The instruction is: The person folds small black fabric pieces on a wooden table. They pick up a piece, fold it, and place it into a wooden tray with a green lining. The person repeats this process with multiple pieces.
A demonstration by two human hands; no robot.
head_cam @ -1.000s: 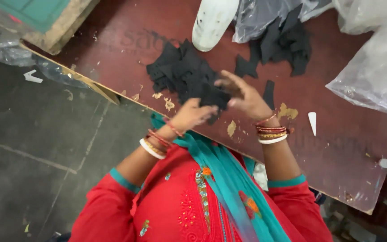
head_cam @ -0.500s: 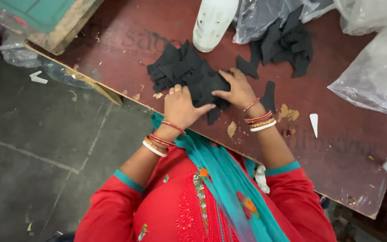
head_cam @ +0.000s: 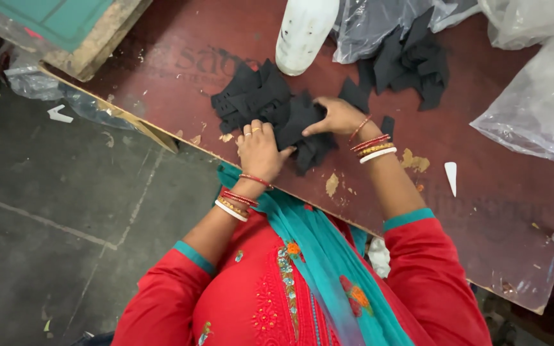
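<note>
Gathering loose black cut pieces [head_cam: 290,118] at mid-frame, both hands press down on the heap: left hand [head_cam: 259,148] curled over its near edge, right hand [head_cam: 336,116] gripping the far side. Sorting looks underway; separating 1 piece needs a fingertip pinch. Beyond, on the counter [head_cam: 482,192], stand a white bottle [head_cam: 304,32] and plastic bags [head_cam: 540,96].

left hand [head_cam: 259,148] on black pieces pile [head_cam: 270,106] | right hand [head_cam: 335,116] pressing pile | table [head_cam: 482,186]

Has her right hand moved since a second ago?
Yes. The right hand has dropped from above the table onto the black pieces, now closer to the white bottle.
</note>
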